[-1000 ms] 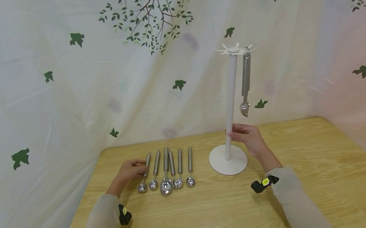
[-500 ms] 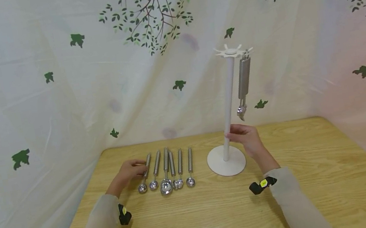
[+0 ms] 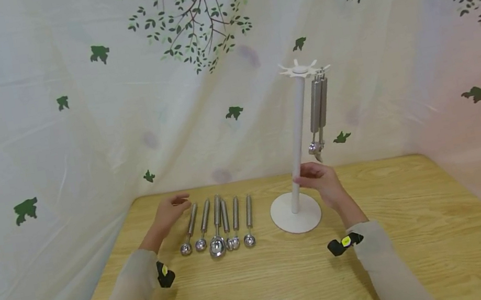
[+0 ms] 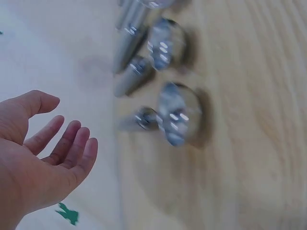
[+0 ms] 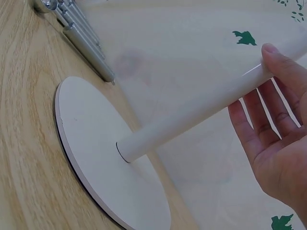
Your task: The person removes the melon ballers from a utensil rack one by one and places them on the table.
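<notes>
Pinching the white stand (image 3: 298,124) low on its pole, the right hand (image 3: 324,183) sat right of centre in the head view, thumb and fingers set round the shaft. The stand tilted slightly, its top leaning to the right, its round base (image 3: 295,220) on the wooden table (image 3: 264,294). Near the upper right, hanging scoops (image 3: 319,102) dangled from the star-shaped top (image 3: 300,71), at least two handles side by side. At centre left lay a row of six metal scoops (image 3: 217,246), bowls toward the bottom of the frame. The left hand (image 3: 170,214), loosely bent and empty, hovered just beside the leftmost handle.

In the left wrist view, that hand filled the lower left, palm showing, thumb well apart from the half-curled fingers. Blurred scoops ran from the top centre to the middle, apart from the fingertips.

In the right wrist view, the pole slanted from the base at lower left toward the upper right, where thumb and fingertips held it lightly from opposite sides. Scoop handles showed at upper left.
</notes>
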Demonstrator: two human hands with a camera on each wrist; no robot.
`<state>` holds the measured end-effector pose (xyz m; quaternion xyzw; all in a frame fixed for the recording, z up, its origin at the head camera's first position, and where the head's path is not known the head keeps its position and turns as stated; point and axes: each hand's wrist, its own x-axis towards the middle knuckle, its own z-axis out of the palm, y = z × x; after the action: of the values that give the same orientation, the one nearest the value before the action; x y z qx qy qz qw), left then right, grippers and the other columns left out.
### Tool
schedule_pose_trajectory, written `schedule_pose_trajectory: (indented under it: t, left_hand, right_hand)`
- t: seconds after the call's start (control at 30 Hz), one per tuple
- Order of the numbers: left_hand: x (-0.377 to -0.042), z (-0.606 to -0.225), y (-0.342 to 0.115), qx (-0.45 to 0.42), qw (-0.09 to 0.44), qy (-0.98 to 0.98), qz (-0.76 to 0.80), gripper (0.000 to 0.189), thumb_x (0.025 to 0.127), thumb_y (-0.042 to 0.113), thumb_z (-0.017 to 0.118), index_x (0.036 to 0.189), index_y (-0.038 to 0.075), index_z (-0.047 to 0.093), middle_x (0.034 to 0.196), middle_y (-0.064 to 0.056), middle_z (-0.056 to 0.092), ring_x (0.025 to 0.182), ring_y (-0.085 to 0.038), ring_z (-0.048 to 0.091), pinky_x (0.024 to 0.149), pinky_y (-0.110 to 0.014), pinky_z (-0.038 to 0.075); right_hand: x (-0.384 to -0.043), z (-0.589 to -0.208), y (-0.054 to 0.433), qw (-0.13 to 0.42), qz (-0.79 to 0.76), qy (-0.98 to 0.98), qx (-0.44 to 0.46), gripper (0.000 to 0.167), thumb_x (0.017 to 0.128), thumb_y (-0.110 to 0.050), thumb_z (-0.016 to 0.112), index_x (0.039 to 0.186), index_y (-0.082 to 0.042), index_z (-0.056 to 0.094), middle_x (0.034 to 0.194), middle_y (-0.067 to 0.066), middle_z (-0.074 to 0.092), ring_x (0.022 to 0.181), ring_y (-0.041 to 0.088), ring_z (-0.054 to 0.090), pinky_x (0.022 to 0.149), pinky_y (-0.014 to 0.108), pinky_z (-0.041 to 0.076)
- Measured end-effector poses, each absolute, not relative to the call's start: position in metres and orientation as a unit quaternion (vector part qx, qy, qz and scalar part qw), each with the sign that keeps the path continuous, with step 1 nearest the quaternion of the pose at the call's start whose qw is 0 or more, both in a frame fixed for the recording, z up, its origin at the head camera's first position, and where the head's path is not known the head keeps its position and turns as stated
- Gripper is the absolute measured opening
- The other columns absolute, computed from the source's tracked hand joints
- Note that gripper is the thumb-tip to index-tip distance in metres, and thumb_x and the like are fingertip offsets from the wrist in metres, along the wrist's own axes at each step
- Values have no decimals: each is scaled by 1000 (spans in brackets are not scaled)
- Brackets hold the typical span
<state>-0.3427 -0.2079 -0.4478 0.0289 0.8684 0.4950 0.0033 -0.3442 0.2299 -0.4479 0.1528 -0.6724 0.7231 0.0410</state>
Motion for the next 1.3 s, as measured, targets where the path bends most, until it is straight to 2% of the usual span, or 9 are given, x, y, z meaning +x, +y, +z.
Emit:
schedule_pose_trajectory:
  t: [0.1,0.33,0.57,0.77,0.97,1.07,1.3]
  left_hand:
    - [-345,-433,-195,54,-21,867,495,41,102,12,59,140,-5,56,134,-29,61,124,-41,60,104,-48,55]
    - [-338,-388,-153,140,-37,828,542,41,103,12,60,141,-3,56,130,-31,62,118,-43,63,101,-55,55]
    - [-331,-350,-107,202,-66,798,563,38,100,12,65,137,5,62,123,-24,67,107,-34,68,90,-32,62]
    - [-327,-328,-66,249,-80,757,598,35,98,8,67,133,4,65,119,-22,69,106,-33,69,88,-25,61]
    - [-322,-307,-29,293,-93,713,631,34,97,4,67,131,1,65,119,-30,67,106,-40,68,89,-27,61]
    - [-319,-297,-12,309,-98,694,643,35,97,3,67,131,-1,64,119,-31,67,104,-37,69,90,-29,61]
    - [-312,-278,20,335,-109,668,655,37,97,1,67,134,-1,62,121,-25,69,110,-30,69,96,-33,60]
  right_hand:
    - [-344,-447,230,40,718,-676,161,20,91,-2,75,106,-15,74,96,-8,74,92,9,71,85,26,62]
    - [-344,-446,234,28,703,-691,167,19,93,-8,74,112,-13,72,100,-9,74,96,10,70,88,26,61]
    - [-347,-450,239,12,705,-681,195,21,96,-5,69,115,-13,71,105,-8,74,99,11,69,91,25,60]
    - [-349,-455,243,-9,714,-665,218,23,97,-2,67,119,-10,68,107,-7,74,100,12,69,92,26,60]
    - [-349,-456,246,-26,708,-665,235,30,96,-1,67,125,-9,65,111,-5,74,104,13,69,94,27,60]
    - [-350,-458,246,-25,707,-665,239,32,95,0,68,125,-9,65,113,-2,75,105,13,70,94,28,60]
    - [-353,-461,247,-24,709,-659,249,34,95,4,65,124,-14,67,111,-6,76,106,11,70,94,26,59]
